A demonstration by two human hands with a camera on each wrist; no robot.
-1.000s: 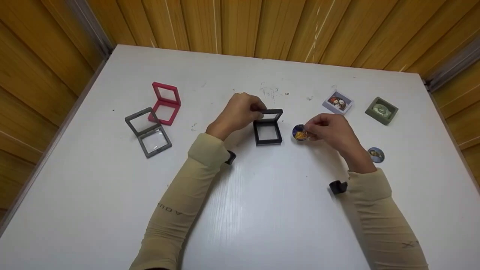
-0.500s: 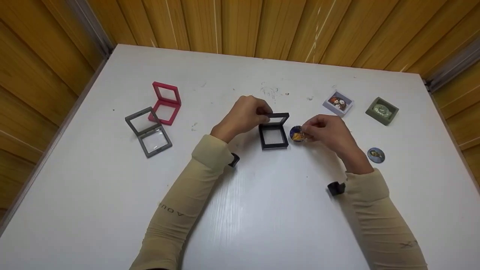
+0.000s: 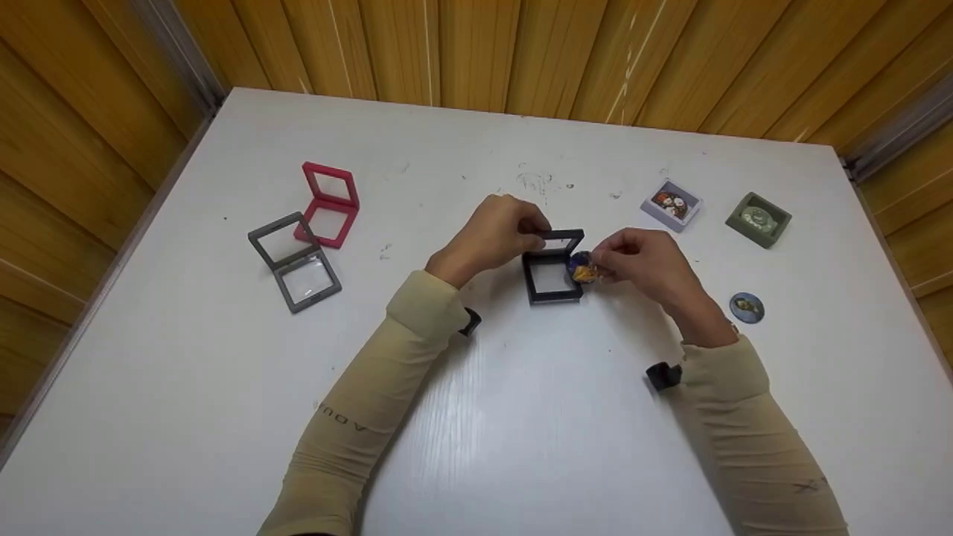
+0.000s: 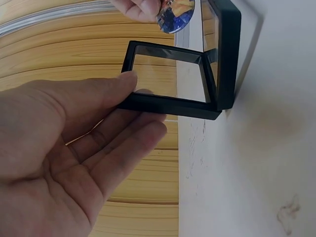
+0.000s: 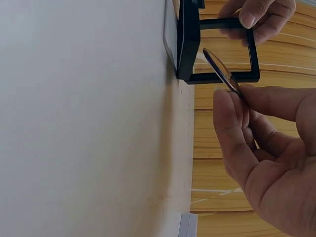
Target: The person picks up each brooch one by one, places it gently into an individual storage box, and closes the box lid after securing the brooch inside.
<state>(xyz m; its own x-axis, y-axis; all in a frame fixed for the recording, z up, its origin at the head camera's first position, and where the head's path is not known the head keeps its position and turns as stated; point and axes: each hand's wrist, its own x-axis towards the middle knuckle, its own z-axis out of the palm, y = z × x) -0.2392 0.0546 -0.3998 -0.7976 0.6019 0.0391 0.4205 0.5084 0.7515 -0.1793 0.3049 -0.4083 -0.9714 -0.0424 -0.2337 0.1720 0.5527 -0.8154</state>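
My left hand (image 3: 495, 234) pinches the raised lid of a black hinged display frame (image 3: 529, 283) between thumb and fingers. The lid stands up from the base, with a clear film window in each half, as the left wrist view shows. My right hand (image 3: 644, 260) pinches a round glossy picture disc (image 3: 583, 268), blue with a yellow design, by its edge. In the head view the disc overlaps the right side of the black frame. The right wrist view shows the thin disc (image 5: 219, 71) tilted, close in front of the lid.
On the white table (image 3: 447, 461), a grey frame (image 3: 307, 281) and a red frame (image 3: 327, 205) stand unfolded at left. At right are a lavender frame (image 3: 689, 214) and a green frame (image 3: 778, 228), each holding a round piece. Another round disc (image 3: 747, 307) lies near my right forearm.
My left hand has shifted the black frame to the right and slightly nearer. My right hand has brought the disc slightly left, from beside the frame to overlapping its right side.
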